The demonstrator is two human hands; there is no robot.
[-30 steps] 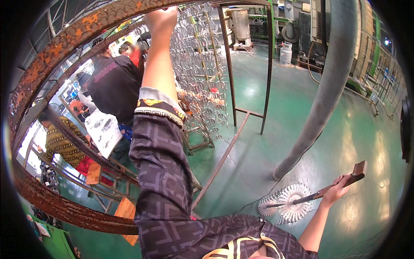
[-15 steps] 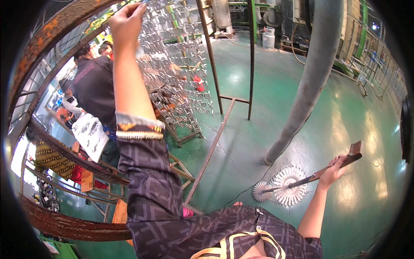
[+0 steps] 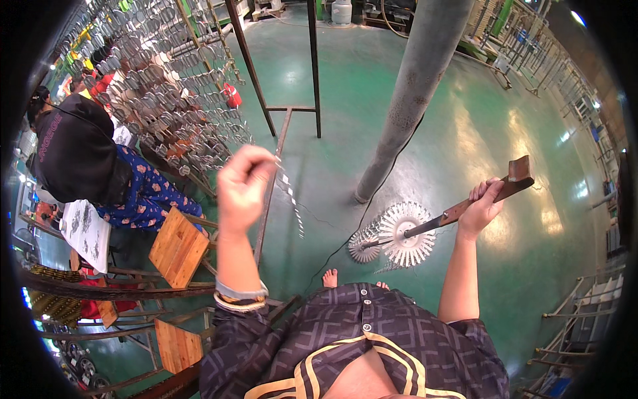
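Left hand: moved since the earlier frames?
Yes. It has come down in view: judged against the dark floor stand's crossbar, the left hand was well above it earlier; now it is below.

Factory workshop — green floor, thick pipe, gas cylinder.

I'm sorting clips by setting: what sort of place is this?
Probably a factory workshop: rows of small metal pieces hang at left, a thick gray pipe slants over the green floor, and a gas cylinder stands beyond.
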